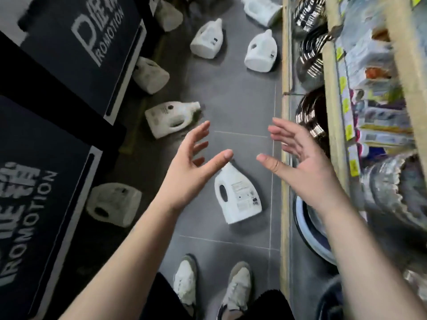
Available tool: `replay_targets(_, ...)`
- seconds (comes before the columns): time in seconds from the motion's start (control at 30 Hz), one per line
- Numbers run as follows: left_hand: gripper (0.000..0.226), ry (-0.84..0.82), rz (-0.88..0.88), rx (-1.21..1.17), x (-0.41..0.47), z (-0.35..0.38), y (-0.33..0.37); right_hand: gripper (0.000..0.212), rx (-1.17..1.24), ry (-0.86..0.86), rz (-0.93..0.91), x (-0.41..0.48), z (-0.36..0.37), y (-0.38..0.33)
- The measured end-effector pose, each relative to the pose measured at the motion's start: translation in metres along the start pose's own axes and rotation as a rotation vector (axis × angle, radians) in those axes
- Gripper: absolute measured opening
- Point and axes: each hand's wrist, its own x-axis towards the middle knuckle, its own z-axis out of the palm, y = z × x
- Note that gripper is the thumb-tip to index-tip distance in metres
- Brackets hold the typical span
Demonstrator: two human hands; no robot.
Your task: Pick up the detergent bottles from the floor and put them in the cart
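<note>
Both bare forearms reach forward, left hand point(194, 162) and right hand point(298, 158) spread, palms facing, holding nothing.

A white detergent bottle point(239, 195) with a moulded handle lies label-up on the grey floor point(242, 100) at centre frame, cap pointing up-frame. More white bottles point(172, 117) lie scattered along the left side and across the top.

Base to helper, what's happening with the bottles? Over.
Left hand open, right hand open. Nearest detergent bottle lying on floor, untouched. Nothing blocking it.

Bare forearms point(129, 248), scuffed white sneakers point(186, 282) with grey trim and dark soles, black, possibly fleecy, trousers point(270, 303)
</note>
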Motion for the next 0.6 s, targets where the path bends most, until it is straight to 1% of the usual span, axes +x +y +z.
replay_targets(0.13,0.093,0.125,-0.155,-0.107,0.023,0.041,-0.123,0.072,-0.049,-0.052,0.063,0.008,0.030,0.114)
replay_targets(0.17,0.093,0.148,-0.186,-0.135,0.029,0.050,-0.153,0.073,-0.059,-0.066,0.078,0.010,0.036,0.141)
replay_targets(0.3,0.077,0.210,-0.303,-0.204,0.050,0.080,-0.256,0.073,-0.098,-0.132,0.128,0.026,0.055,0.231)
replay_targets(0.4,0.081,0.223,-0.356,-0.199,0.069,0.102,-0.319,0.075,-0.127,-0.165,0.158,0.045,0.069,0.289)
replay_targets(0.5,0.087,0.226,-0.422,-0.202,0.080,0.127,-0.369,0.081,-0.156,-0.201,0.214,0.063,0.081,0.340)
replay_targets(0.6,0.092,0.239,-0.528,-0.243,0.083,0.146,-0.415,0.086,-0.164,-0.217,0.284,0.077,0.093,0.385)
